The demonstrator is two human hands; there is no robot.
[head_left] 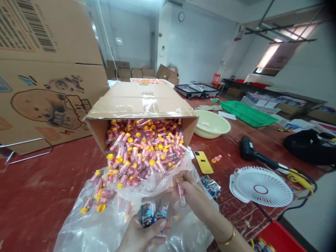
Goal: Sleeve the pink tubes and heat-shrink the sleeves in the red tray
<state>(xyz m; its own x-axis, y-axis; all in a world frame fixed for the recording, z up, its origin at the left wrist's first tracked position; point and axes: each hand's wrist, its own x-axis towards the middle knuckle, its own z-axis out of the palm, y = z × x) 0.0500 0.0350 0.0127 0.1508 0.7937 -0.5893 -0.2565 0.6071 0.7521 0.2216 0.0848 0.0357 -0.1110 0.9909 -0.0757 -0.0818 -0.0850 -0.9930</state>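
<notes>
Right hand (193, 190) gripping a tube (181, 196), left hand (147, 231) holding packets (148, 214)

Nearest: left thumb and fingers are clamping the dark printed packets over a clear plastic sheet (84, 227). Right hand, gold bangle (232, 238) at the wrist, is pinching the tube by its yellow-capped end — clear end pointing down. Hands are sitting near each other, apart. A red tray (282, 232) is showing by the bench's (28, 196) right edge.

More packets (211, 187) are lying just beyond the right wrist. A white fan (262, 187) is resting toward the bench's right edge.

Ahead, a carton (133, 99) is lying on its side, mouth facing the hands; many yellow-capped tubes (147, 150) are filling it and spilling over its lower edge onto the sheet. A yellow phone (204, 162) is lying near the mouth's lower right corner, a pale bowl (210, 134) just beside the upper right one. A large printed box (52, 80) is standing on the left.

Farther — a green tray (249, 113) and an open suitcase (196, 91) are lying beyond the bowl. A clock (181, 16) is hanging on the far wall.
</notes>
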